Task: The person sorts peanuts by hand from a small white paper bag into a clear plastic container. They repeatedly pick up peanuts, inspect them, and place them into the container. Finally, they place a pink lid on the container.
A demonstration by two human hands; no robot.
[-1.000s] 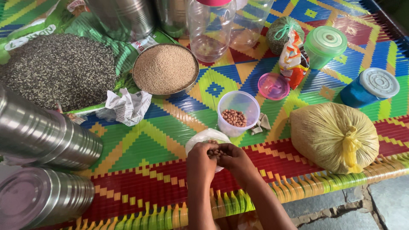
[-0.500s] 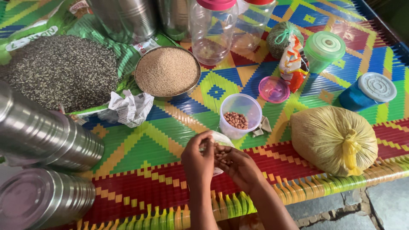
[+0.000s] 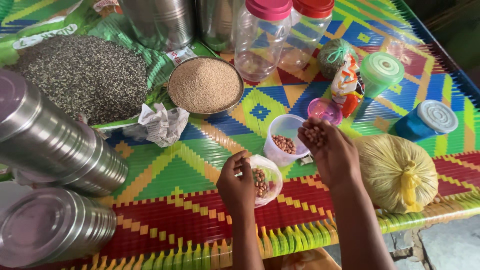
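Observation:
My left hand (image 3: 236, 184) pinches the rim of a small clear plastic bag (image 3: 266, 179) with peanuts inside, holding it open on the colourful woven mat (image 3: 175, 175). My right hand (image 3: 327, 150) is cupped around a small heap of peanuts (image 3: 315, 135), raised just right of a small clear plastic cup (image 3: 284, 139) that holds more peanuts. The cup stands on the mat directly behind the bag.
A steel bowl of tan grain (image 3: 205, 85), a heap of dark seeds on a green sack (image 3: 80, 75), steel canisters (image 3: 55, 145), two clear jars with pink and red lids (image 3: 260, 37), a tied yellow bag (image 3: 397, 172), a pink lid (image 3: 324, 109), green and blue containers, and crumpled paper (image 3: 160, 122).
Both hands were together over the bag. Now my right hand has lifted away with peanuts toward the cup, while my left hand stays on the bag.

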